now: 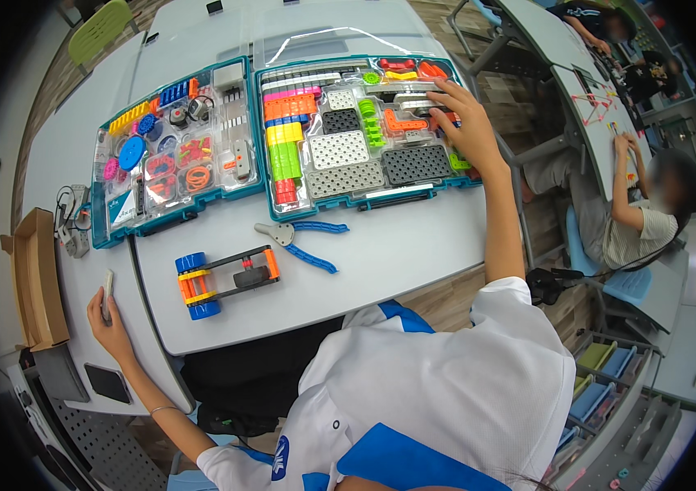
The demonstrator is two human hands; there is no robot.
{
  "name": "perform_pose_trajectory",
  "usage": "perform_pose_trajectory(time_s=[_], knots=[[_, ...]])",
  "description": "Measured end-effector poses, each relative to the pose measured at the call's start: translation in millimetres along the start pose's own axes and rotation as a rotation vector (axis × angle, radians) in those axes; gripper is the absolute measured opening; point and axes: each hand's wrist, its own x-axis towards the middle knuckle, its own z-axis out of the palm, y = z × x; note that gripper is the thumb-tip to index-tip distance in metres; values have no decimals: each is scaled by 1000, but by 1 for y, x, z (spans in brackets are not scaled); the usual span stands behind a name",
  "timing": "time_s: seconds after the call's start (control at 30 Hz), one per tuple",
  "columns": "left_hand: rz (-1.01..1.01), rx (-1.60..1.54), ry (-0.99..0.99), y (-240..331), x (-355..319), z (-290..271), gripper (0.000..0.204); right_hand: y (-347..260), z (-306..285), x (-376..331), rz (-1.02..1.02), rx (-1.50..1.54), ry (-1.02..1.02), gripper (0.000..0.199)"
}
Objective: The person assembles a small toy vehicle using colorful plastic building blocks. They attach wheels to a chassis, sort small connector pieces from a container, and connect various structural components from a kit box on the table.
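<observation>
My left hand is at the left side of the table, fingers closed around a slim light-grey strip that points upward. Stretched out to the far right, my right hand hovers over or touches grey parts in the right-hand teal parts case. Its fingers are apart, and I see nothing held in them. Between my arms lies a small built model with blue wheels, orange and yellow pieces and a dark frame. Blue-handled pliers rest beyond it, near the case.
A second teal case with gears, motors and bands stands open at the left. An open cardboard box, wired modules and a phone are at the far left. At the right, another person sits at a separate table.
</observation>
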Motion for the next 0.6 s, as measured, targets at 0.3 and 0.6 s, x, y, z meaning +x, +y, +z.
perform_pose_trajectory(time_s=[0.3,0.6], knots=[[5,-4,5,1,-1,-1,28,-3,-9,5,-20,-11,-2,14],[7,-16,-5,-2,-4,-7,28,5,-8,10,-3,30,-124,11]])
